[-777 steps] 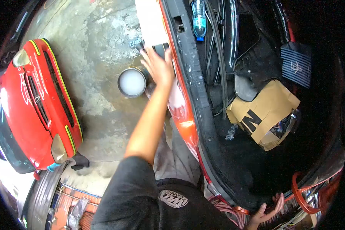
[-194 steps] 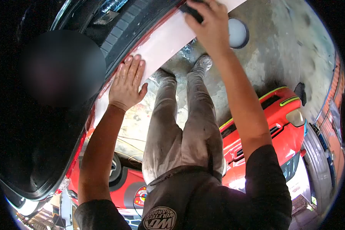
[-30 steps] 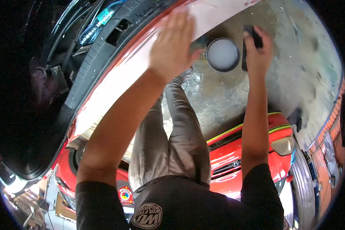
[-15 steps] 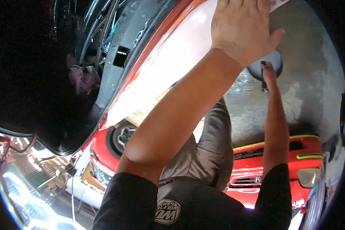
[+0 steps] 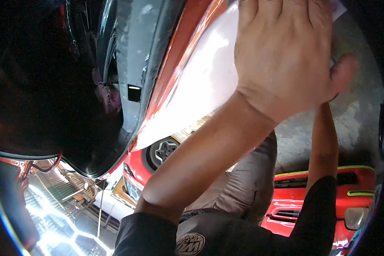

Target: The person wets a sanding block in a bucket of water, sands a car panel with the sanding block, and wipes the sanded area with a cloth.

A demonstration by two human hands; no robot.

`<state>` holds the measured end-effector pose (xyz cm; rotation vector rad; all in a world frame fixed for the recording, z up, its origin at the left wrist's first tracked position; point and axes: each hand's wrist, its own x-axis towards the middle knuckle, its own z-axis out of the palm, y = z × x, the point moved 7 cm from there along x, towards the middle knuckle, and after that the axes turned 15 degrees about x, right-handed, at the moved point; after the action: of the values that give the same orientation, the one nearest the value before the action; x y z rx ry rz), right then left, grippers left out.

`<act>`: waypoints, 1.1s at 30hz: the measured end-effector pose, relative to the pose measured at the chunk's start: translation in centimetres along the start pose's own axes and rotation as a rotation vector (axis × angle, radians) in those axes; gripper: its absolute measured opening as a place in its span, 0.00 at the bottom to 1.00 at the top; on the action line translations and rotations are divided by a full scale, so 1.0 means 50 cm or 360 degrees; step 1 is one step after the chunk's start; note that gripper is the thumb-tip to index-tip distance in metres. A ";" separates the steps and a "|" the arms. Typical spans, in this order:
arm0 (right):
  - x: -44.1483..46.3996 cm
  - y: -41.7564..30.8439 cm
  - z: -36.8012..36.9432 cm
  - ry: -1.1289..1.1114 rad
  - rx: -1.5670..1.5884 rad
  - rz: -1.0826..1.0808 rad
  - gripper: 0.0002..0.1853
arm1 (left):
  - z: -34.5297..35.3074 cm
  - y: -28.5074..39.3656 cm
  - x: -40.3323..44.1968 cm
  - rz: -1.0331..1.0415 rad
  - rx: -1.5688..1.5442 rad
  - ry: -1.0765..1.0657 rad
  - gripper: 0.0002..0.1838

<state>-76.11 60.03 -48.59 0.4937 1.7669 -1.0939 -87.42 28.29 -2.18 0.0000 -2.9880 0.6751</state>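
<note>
Large in the head view, my left hand [image 5: 283, 55] reaches over the pale, bright panel [image 5: 200, 77], back toward the camera. Its thumb stands apart and its fingertips run out of the top edge. Whether it touches the panel cannot be made out. Nothing shows in it. My right forearm [image 5: 325, 136] extends up beyond it, and the right hand is almost wholly hidden behind my left hand, so what it holds does not show. A red-orange edge [image 5: 175, 64] borders the panel, beside dark trim [image 5: 136, 55] with a small square hole.
Dark car interior lies at left. Below right sits a red bumper and front end [image 5: 286, 205] with yellow-green edging. A red car's wheel [image 5: 162, 152] shows beyond the panel's lower edge. My trousered legs [image 5: 247, 179] stand between. Grey concrete floor [image 5: 350, 123] is at right.
My left hand has moved up and right and looks larger. The right hand, seen with a dark block near the bucket, is now hidden, as is the bucket. The view has shifted.
</note>
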 end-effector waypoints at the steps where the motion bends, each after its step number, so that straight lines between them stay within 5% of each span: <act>1: -0.028 -0.010 -0.008 -0.0083 0.0454 0.0030 0.28 | -0.004 -0.004 -0.001 -0.0001 0.0041 0.0011 0.51; 4: -0.164 -0.100 -0.030 -0.0431 0.1504 0.0075 0.29 | -0.020 -0.018 0.006 0.0008 0.0274 0.0027 0.51; 7: -0.369 -0.253 -0.040 -0.0740 0.1758 -0.0104 0.30 | -0.050 -0.029 0.007 -0.0053 0.0140 -0.0105 0.49; 9: -0.559 -0.419 0.001 -0.0763 0.1715 -0.0309 0.32 | -0.048 -0.055 -0.011 -0.0134 -0.1039 0.0153 0.48; 13: -0.849 -0.631 0.179 -0.0962 0.1049 -0.0399 0.26 | -0.027 -0.106 -0.190 -0.0148 -0.0930 0.0048 0.47; 15: -0.943 -0.700 0.322 -0.1050 0.0317 -0.0732 0.21 | -0.012 -0.176 -0.345 -0.0148 -0.0772 -0.0063 0.42; 17: -1.003 -0.702 0.494 -0.0905 0.0349 -0.1068 0.20 | 0.042 -0.230 -0.541 -0.0081 -0.0476 -0.0060 0.40; 18: -1.030 -0.705 0.568 -0.0790 0.0090 -0.1234 0.20 | 0.022 -0.291 -0.638 -0.0094 -0.0846 -0.0136 0.38; 23: -1.072 -0.614 0.840 0.0034 -0.0719 -0.1800 0.19 | 0.028 -0.471 -0.993 0.0079 -0.0688 -0.0652 0.42; 29: -1.059 -0.592 0.904 0.0496 -0.0871 -0.1889 0.19 | -0.058 -0.591 -1.053 0.0568 -0.0318 -0.1028 0.37; 33: -1.043 -0.587 0.900 0.0670 -0.0764 -0.1865 0.19 | -0.226 -0.632 -0.991 0.0927 -0.0431 -0.1076 0.22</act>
<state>-50.53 14.09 4.70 -0.7802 2.6788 -1.2684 -36.63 3.76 17.81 -0.8483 -3.7359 0.3301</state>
